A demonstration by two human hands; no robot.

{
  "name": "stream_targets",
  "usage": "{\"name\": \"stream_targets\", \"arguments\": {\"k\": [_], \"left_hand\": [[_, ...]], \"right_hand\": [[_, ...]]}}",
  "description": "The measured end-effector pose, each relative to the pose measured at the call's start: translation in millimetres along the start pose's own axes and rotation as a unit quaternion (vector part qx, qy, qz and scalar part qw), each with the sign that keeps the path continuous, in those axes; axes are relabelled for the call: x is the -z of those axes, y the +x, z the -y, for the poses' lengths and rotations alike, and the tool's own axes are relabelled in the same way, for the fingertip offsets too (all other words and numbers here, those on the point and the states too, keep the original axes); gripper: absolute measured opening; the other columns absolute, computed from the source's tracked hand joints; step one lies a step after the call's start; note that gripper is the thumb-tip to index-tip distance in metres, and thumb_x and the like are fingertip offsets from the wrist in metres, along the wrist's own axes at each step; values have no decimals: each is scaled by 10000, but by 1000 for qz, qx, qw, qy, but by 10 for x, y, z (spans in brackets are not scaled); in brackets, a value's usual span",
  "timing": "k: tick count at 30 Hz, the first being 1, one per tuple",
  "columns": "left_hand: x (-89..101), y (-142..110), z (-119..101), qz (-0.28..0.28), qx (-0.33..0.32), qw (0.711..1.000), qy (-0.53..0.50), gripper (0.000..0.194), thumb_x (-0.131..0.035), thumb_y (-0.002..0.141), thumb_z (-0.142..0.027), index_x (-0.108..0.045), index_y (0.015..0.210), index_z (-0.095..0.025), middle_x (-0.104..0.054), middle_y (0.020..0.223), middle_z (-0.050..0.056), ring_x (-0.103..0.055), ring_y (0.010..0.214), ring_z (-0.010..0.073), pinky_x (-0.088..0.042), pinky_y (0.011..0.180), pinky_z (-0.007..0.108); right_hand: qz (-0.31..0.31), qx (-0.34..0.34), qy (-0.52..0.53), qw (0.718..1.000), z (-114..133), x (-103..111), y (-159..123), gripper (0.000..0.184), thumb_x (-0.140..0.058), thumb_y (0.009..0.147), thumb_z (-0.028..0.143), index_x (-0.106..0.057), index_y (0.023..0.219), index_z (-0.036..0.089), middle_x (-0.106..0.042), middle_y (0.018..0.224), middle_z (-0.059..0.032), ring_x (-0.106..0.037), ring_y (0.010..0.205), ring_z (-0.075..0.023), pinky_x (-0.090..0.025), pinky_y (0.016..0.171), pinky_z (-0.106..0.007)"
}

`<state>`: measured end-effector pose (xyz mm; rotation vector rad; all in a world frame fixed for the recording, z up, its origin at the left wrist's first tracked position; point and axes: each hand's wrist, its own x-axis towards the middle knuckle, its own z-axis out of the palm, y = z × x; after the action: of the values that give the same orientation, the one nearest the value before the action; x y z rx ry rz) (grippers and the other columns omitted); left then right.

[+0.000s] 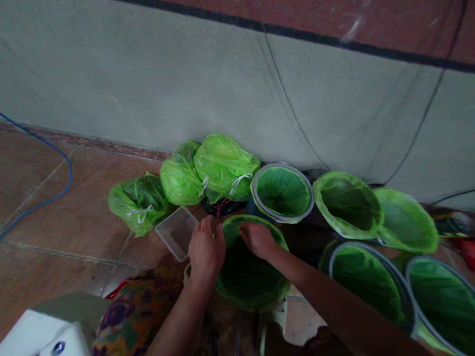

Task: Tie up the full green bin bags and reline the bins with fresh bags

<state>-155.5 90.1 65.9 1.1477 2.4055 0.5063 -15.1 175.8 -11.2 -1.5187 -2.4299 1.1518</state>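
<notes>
A bin lined with a green bin bag stands close in front of me, its mouth facing up. At its left edge, my left hand is closed with the fingers curled at the rim, where the bag is folded over. Reaching over from the right, my right hand is inside the mouth near the far rim. Its fingers are bent together, and what they hold, if anything, is hidden. The inside of the bin is dark.
Tied green bags lie against the wall, left of a lined bin. More lined bins stand to the right. A clear plastic tub is beside my left hand. A blue cable and white object are at left.
</notes>
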Motion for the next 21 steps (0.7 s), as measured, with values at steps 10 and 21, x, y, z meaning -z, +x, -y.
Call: {"name": "stream_targets", "arguments": {"k": [10, 21], "left_hand": [[-713, 593, 91, 165, -93, 971, 145, 376, -407, 981, -382, -674, 1218, -262, -716, 1204, 93, -662, 1108, 242, -485, 896, 314], [-877, 498, 228, 172, -128, 953, 214, 345, -475, 946, -281, -497, 1279, -195, -663, 1235, 132, -669, 1085, 256, -498, 883, 348]], "right_hand": [[29, 38, -235, 971, -544, 291, 256, 284, -463, 975, 276, -665, 1145, 173, -720, 1102, -110, -664, 1026, -221, -440, 867, -279], [15, -53, -200, 978, -853, 184, 133, 244, -526, 952, 300, -612, 1140, 171, -720, 1040, -122, -665, 1023, -242, -440, 838, -292]]}}
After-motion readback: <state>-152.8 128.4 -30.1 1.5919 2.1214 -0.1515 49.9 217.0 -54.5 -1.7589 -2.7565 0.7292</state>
